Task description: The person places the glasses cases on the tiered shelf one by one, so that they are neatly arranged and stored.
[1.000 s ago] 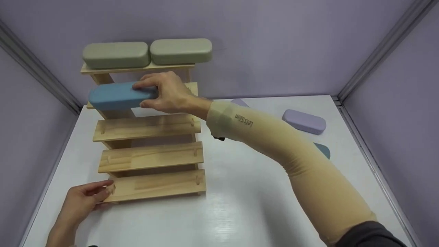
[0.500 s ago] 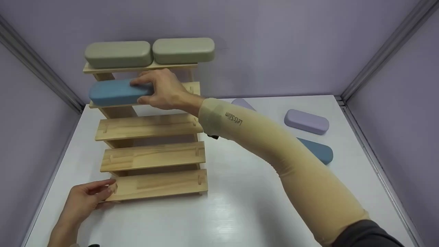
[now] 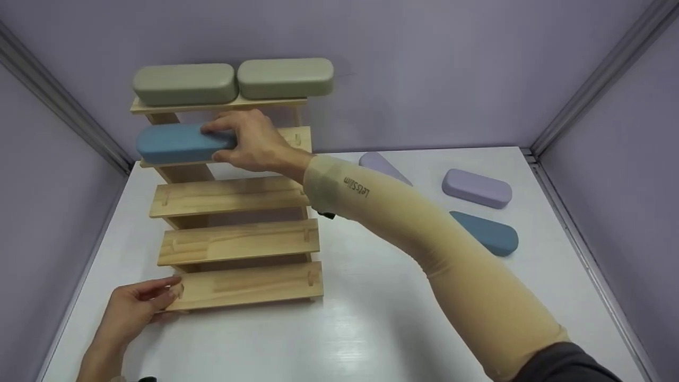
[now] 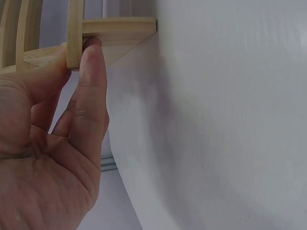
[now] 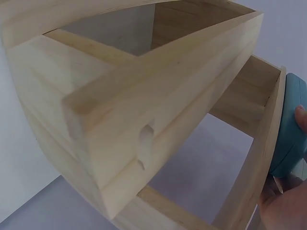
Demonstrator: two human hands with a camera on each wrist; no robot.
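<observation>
A blue glasses case [image 3: 175, 143] rests on the left half of the second shelf from the top of a wooden tiered rack [image 3: 238, 196]. My right hand [image 3: 252, 140] grips its right end, thumb in front and fingers over the top. In the right wrist view, the case [image 5: 288, 124] lies against a shelf board at the right edge. My left hand [image 3: 130, 307] pinches the left end of the lowest shelf [image 3: 249, 286]; the left wrist view shows the fingers [image 4: 91, 67] on the board's end. Two green cases [image 3: 185, 85] sit side by side on the top shelf.
On the white table [image 3: 360, 318] at right lie a lilac case [image 3: 477, 188], a darker blue case [image 3: 488, 233] and another lilac case [image 3: 382, 165], the last two partly hidden by my right sleeve [image 3: 414, 223]. Purple-grey walls stand around.
The blue case has come down and back slightly onto the second shelf, my right hand still holding it. The left hand keeps its grip on the lowest shelf.
</observation>
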